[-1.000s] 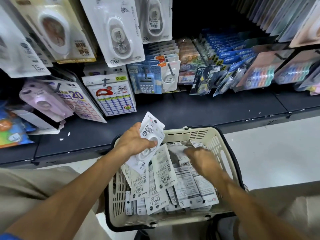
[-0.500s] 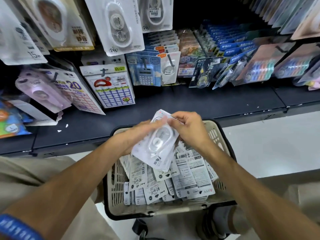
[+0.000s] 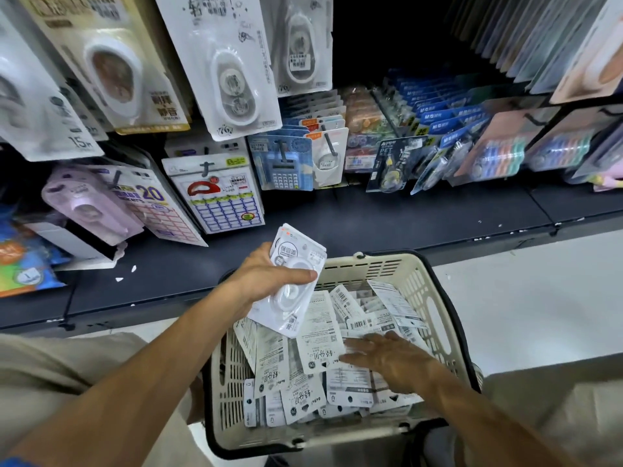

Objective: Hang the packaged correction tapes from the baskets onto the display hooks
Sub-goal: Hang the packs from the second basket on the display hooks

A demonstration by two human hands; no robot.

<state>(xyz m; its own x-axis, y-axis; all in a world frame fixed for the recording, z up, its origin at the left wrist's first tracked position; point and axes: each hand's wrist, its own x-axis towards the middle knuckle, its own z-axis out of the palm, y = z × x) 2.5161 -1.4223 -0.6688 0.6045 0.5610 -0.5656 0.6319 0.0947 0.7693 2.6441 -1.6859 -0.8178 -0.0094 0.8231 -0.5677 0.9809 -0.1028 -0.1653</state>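
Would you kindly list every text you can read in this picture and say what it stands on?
"20": sticker pack on the lower left hook.
"15m": white hanging pack, far left.
"PET": dark pack.
"M&G": blue packs.
Print on the basket's correction tapes and the held packs: too small to read.

Packs gripped in left hand (image 3: 269, 281): white card backing, clear glossy plastic blister (image 3: 292, 291) under the thumb. Pile of packs (image 3: 320, 335) beneath right hand (image 3: 392, 360) fingers: matt printed card. Basket (image 3: 435, 298): cream slotted plastic, black rim. Shelf (image 3: 387, 217) beyond fingertips: dark matt surface.
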